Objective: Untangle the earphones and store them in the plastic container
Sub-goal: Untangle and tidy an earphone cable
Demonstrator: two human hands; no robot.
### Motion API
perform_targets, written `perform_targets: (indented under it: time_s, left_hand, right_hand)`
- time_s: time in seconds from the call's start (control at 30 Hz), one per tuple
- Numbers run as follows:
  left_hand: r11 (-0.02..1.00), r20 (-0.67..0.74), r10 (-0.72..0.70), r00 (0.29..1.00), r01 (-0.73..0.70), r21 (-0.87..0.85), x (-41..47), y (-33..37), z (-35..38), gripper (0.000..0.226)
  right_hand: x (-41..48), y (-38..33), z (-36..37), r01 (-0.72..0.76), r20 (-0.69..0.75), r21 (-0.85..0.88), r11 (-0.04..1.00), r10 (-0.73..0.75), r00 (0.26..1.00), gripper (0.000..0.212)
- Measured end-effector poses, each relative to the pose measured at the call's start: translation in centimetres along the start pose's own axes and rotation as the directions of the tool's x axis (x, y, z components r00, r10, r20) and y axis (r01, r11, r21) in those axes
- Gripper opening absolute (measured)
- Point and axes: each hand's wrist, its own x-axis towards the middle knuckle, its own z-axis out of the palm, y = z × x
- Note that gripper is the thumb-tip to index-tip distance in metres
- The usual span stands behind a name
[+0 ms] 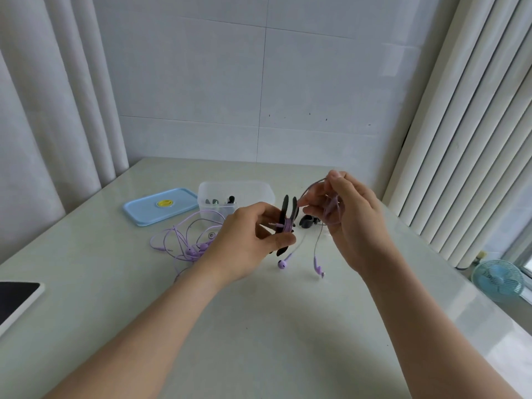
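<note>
Clear plastic container (208,189) sits open toward the back of the table (259,335). From my end there are just a few small dark bits in the bottom, and I can't make out what they are. Its blue lid (149,210) lies flat just left of it, with a yellow sticker on top.

Left hand (247,240) is curled round a black winder (285,207), with thumb and fingers pinching it near the middle so it stands roughly upright above the table. Purple cord is wrapped round the winder's waist. Right hand (352,223) is closed too, its fingertips pinching the cable (308,188) of that same set, which arcs up in a loop between the two hands. Two purple earbuds (282,264) dangle below the hands. I can't tell if they touch the tabletop.

A second set, the tangled earphones (184,240), lies in a heap on the table in front of the container, left of the left hand. Another black piece (307,222) lies on the table behind the hands, right of the container. There's a dark tablet (15,298) at the left edge and a small blue fan (498,279) off past the right edge.
</note>
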Motion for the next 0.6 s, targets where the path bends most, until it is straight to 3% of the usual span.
perform_targets:
  time_s: [0.23, 0.43, 0.6]
  left_hand:
    - [0.994, -0.099, -0.099, 0.990, 0.095, -0.045, 0.12, 0.27, 0.14, 0.036]
    - [0.982, -0.126, -0.107, 0.986, 0.084, -0.171, 0.07, 0.36, 0.22, 0.041]
    - [0.979, -0.079, -0.122, 0.989, 0.107, -0.175, -0.02, 0.43, 0.52, 0.027]
  right_hand:
    - [-0.64, -0.69, 0.44, 0.005, 0.159, 0.024, 1.000, -0.009, 0.987, 0.027]
    - [-0.92, -0.45, 0.88, -0.045, 0.293, 0.007, 0.999, 0.041, 0.955, 0.025]
    - [-0.56, -0.16, 0.69, -0.035, 0.267, 0.070, 0.997, 0.015, 0.964, 0.028]
